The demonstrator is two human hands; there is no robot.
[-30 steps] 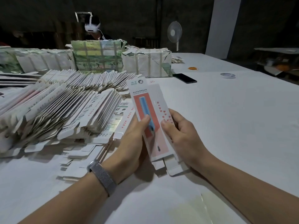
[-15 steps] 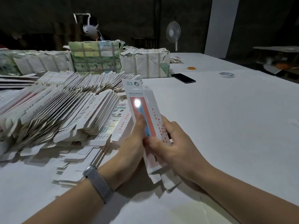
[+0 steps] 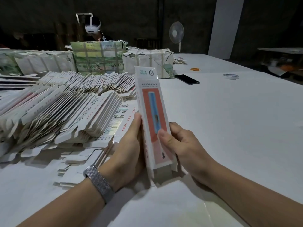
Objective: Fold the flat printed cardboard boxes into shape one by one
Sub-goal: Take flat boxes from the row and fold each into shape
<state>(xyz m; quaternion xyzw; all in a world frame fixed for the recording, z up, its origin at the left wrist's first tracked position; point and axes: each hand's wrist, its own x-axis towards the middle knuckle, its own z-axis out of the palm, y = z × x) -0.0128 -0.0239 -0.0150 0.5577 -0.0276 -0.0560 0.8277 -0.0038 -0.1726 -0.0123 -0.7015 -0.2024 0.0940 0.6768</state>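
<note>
You hold the long white cardboard box with the red panel and blue bar (image 3: 152,118) upright above the white table (image 3: 229,128), your left hand (image 3: 129,148) curled round its left edge and your right hand (image 3: 178,145) gripping the right edge, thumb on the front. Squeeze unevenly and I judge the half-opened sleeve could crease off its score lines, or the loose bottom flaps could bend the wrong way. The print is upside down and too small to read; a barcode shows on the fanned stack of flat white boxes (image 3: 65,115) just to your left.
</note>
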